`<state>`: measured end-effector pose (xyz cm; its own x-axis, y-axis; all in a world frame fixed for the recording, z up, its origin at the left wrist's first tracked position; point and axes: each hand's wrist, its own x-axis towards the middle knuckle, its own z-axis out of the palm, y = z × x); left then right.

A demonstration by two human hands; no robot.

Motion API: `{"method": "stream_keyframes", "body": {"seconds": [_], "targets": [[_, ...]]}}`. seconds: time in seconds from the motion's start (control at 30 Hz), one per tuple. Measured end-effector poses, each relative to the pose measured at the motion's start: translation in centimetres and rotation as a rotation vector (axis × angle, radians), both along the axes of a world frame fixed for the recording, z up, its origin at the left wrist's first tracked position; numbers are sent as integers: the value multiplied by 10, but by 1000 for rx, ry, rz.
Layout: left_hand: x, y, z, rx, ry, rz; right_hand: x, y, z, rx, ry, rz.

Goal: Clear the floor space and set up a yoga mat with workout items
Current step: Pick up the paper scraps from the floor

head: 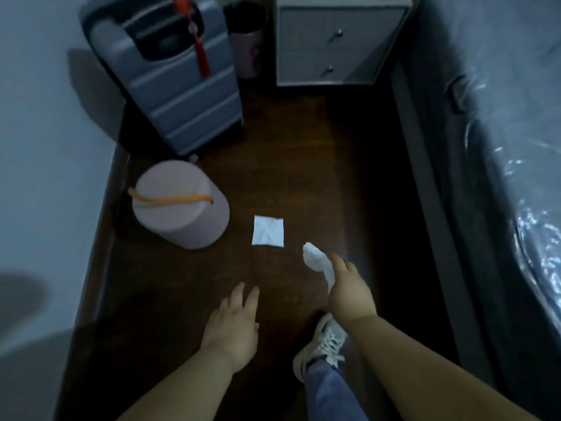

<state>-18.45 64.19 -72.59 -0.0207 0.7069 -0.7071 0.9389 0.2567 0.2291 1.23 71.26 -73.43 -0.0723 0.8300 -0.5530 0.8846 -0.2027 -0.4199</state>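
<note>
Head view: right hand (349, 291) pinching a crumpled white tissue (315, 259), held above the dark wooden floor (318, 165); left hand (233, 323) empty, fingers straight and relaxed, hovering lower and nearer the body. Still lying on the floor, a flat white paper square (268, 231), just ahead of both hands and just beside a pink lidded bin (179, 205) with an orange handle. Beyond, a grey suitcase (176, 77) with a red tassel, a white drawer cabinet (337, 41), and along the right a plastic-wrapped mattress (501, 147). No yoga mat anywhere in view. Likely risks: loose, light tissue slipping from a thin pinch during a reach for the paper; flat paper clinging to the floor and resisting straight fingertips; closed bin lid blocking disposal with one hand occupied; sneaker (321, 344) treading close in a narrow strip; dim light hiding further litter.
</note>
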Motion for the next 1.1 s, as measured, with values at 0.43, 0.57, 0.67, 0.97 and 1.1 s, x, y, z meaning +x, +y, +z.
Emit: {"method": "stream_keyframes", "body": {"seconds": [0.43,0.57,0.67,0.97,1.1], "targets": [[15,208,-149,17,75,-40,-9,162,-144,-107,-14,82],[9,242,-272,-39,107,-66,-10,189,-252,-134,2,29],[8,258,-383,-73,117,-54,-10,204,-347,-115,5,23],[0,276,-441,-11,55,-83,-22,226,-404,-166,24,41],[-10,292,-329,12,5,1,-28,235,-303,-195,12,34]]}}
